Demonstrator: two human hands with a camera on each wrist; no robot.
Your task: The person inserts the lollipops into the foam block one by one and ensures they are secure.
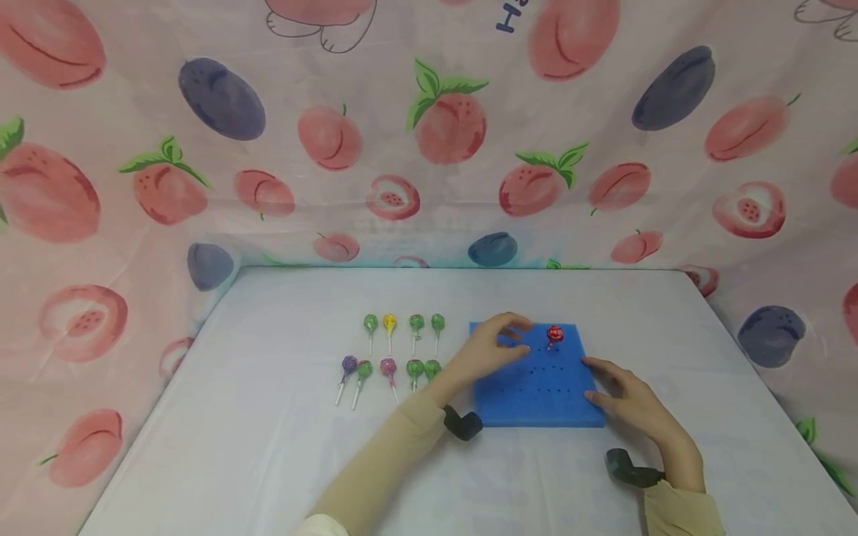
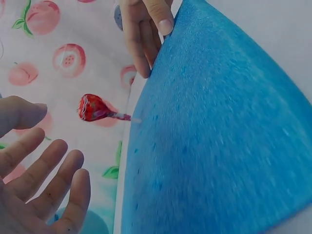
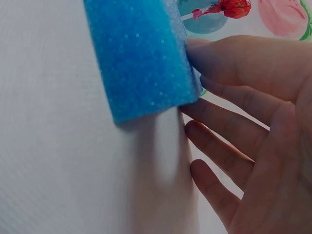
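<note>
A red-wrapped lollipop (image 1: 555, 334) stands by its stick near the back right of a blue foam board (image 1: 536, 409) dotted with small holes. My left hand (image 1: 481, 353) is over the board's left part, its fingers spread and holding nothing. In the left wrist view a gap shows between those fingers and the red lollipop (image 2: 92, 108). At the board's right edge rests my right hand (image 1: 633, 402), with thumb and fingers lightly bent. The right wrist view shows its thumb against the foam block (image 3: 141, 63), the other fingers loosely spread alongside.
Left of the board, lollipops lie in two rows on the white table (image 1: 268, 461): several green (image 1: 371, 322), one yellow (image 1: 389, 321), one purple (image 1: 349, 363) and one pink (image 1: 389, 366). My left forearm partly covers the near row. A fruit-print curtain (image 1: 375, 89) encloses the back and sides.
</note>
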